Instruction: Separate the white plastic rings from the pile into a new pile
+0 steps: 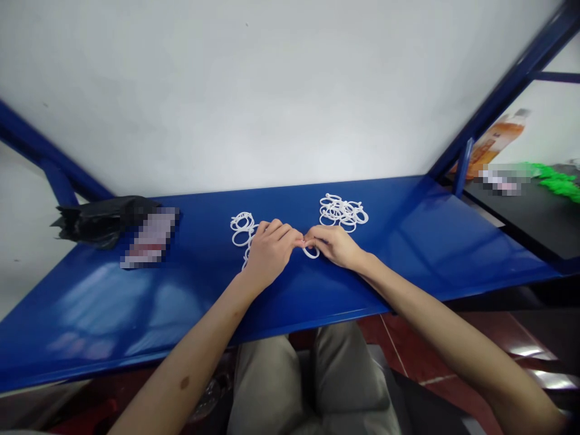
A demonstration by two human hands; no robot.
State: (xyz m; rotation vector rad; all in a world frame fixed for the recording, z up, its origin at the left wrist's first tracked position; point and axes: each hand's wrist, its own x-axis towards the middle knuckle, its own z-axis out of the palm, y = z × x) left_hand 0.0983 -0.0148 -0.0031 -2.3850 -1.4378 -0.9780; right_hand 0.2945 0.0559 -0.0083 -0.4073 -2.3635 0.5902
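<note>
Both my hands meet over the middle of a blue table (408, 241) and pinch the same small white plastic ring (311, 252). My left hand (268, 252) has its fingers curled together on the ring's left side. My right hand (333, 245) grips the ring from the right. A chain of linked white rings (242, 226) lies just behind my left hand and runs under it. A loose pile of several white rings (343, 212) lies behind my right hand.
A crumpled black plastic bag (102, 219) and a blurred-out flat item (149, 238) lie at the table's left end. A white wall stands close behind. To the right, a blue frame post (498, 96), an orange bottle (493, 142) and green items (559, 180) on a neighbouring dark table.
</note>
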